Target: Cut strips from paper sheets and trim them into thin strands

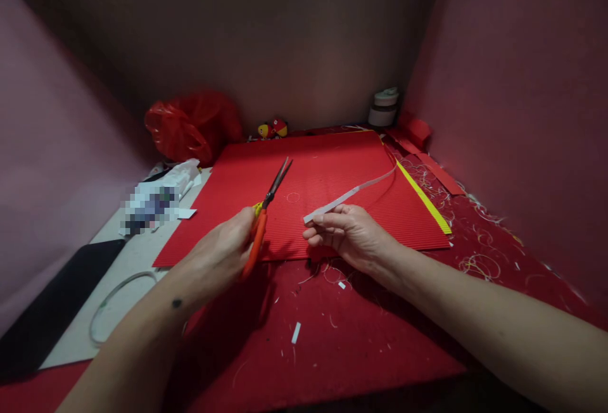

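Note:
My left hand [223, 245] grips a pair of scissors [260, 229] by orange and yellow handles, the blades pointing up and away, slightly parted. Between the thumb and fingers of my right hand [346, 235] is one end of a narrow white strip [339, 199]. The strip runs off to the upper right in a curve, its far end near the right edge of a red corrugated sheet [266, 172]. Both hands are above the near part of that sheet. A space separates the blades from the strip.
A red plastic bag [190, 127], small red and yellow figures [273, 128] and a lidded container [384, 108] stand at the back. Loose threads [479, 267] and a yellow strip [422, 196] lie right. A white scrap [296, 332] is in front; a black flat object [61, 305] lies left.

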Demonstrator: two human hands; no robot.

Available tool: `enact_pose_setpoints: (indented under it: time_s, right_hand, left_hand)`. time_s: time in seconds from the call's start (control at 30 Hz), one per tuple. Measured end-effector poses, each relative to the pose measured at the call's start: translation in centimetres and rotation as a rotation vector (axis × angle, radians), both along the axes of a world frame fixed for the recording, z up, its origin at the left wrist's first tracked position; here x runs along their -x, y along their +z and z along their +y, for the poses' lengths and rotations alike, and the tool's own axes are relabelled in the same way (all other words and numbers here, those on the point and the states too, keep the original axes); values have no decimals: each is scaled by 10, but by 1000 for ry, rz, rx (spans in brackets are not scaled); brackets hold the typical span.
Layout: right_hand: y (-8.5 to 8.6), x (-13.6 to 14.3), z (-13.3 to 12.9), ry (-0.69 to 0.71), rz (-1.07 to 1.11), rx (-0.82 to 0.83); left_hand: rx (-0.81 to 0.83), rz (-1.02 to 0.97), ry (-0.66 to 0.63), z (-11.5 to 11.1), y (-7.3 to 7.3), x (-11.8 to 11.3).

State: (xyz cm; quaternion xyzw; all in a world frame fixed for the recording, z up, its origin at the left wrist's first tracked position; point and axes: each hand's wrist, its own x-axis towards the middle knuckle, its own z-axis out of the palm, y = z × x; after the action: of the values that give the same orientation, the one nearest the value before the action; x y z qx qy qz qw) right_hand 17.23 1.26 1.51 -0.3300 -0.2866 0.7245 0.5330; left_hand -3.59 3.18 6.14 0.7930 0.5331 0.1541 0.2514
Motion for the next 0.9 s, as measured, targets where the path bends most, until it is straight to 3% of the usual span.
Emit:
enact_pose_setpoints:
  time_s: [0.17,0.37,0.57,0.73,0.8,0.9]
  right_hand:
    - [1,2,-2,12,-15,8]
    - [-2,8,-7,53,-53,-7]
    - [-3,14,-10,74,-33,-8]
    - [1,11,-12,220,-169,22]
    - [4,6,-8,169,-312,-28]
    - [11,-12,5,-119,-636,-300]
  left_hand:
    - [167,-238,55,-4,-2,-17]
    - [227,-424,103,-9,-10,-33]
    - [230,-450,109,-1,-24,-26]
    - [186,-379,166,3,-16,-18]
    - [192,-365,180,4,-11,-16]
    - [197,-326,164,5,-6,-12]
